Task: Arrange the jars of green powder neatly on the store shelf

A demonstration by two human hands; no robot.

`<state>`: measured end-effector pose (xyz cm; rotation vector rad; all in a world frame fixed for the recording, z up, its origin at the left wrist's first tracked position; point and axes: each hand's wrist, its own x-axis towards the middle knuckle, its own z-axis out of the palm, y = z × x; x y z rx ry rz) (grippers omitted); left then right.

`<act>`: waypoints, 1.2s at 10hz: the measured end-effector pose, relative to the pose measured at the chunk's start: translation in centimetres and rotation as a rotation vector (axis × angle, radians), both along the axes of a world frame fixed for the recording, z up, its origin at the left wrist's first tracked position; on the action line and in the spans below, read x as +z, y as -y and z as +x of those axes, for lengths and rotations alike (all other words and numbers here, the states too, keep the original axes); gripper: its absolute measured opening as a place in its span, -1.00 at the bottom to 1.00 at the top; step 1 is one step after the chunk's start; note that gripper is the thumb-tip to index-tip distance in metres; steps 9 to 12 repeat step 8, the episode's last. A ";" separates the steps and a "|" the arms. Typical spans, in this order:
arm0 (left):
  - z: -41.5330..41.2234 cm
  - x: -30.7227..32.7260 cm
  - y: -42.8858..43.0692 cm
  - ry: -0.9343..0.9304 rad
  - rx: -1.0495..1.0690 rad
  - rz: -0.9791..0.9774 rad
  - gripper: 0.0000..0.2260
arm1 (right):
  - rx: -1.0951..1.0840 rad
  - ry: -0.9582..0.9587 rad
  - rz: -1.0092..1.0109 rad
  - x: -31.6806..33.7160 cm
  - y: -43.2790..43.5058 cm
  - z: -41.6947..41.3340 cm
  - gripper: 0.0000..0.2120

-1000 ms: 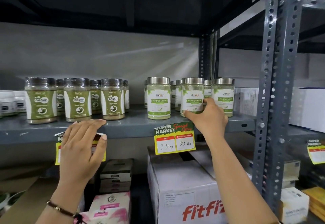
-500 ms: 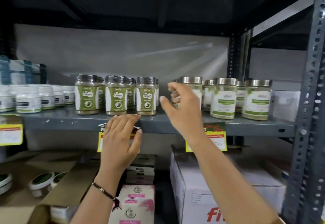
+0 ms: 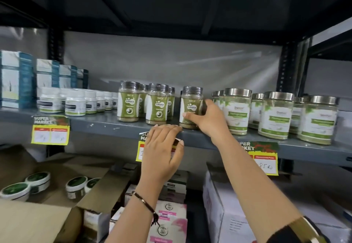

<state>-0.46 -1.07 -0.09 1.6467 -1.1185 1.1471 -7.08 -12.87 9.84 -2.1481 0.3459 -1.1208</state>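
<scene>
Green-labelled Gaska jars of green powder stand on the grey shelf (image 3: 106, 123) in three short rows. My right hand (image 3: 206, 118) grips the rightmost front Gaska jar (image 3: 191, 103) by its lower half. Two other front Gaska jars (image 3: 128, 101) (image 3: 157, 104) stand to its left. To the right stand several steel-lidded jars of green powder (image 3: 237, 112) with white and green labels. My left hand (image 3: 162, 150) rests flat on the shelf's front edge, over a price tag, holding nothing.
White tubs (image 3: 75, 102) and blue boxes (image 3: 17, 79) fill the shelf's left part. Yellow price tags (image 3: 50, 130) (image 3: 265, 159) hang from the edge. Below are an open carton with round tins (image 3: 38, 179), pink boxes (image 3: 168, 221) and a white carton (image 3: 224, 214).
My right hand left the steel-lidded jars, moved left and closed on the rightmost Gaska jar. The view has swung left. My left hand stayed on the shelf edge.
</scene>
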 end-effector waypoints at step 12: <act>0.1 -0.3 0.3 0.010 0.007 -0.023 -0.67 | -0.063 -0.020 -0.142 -0.1 -0.5 -1.0 -0.56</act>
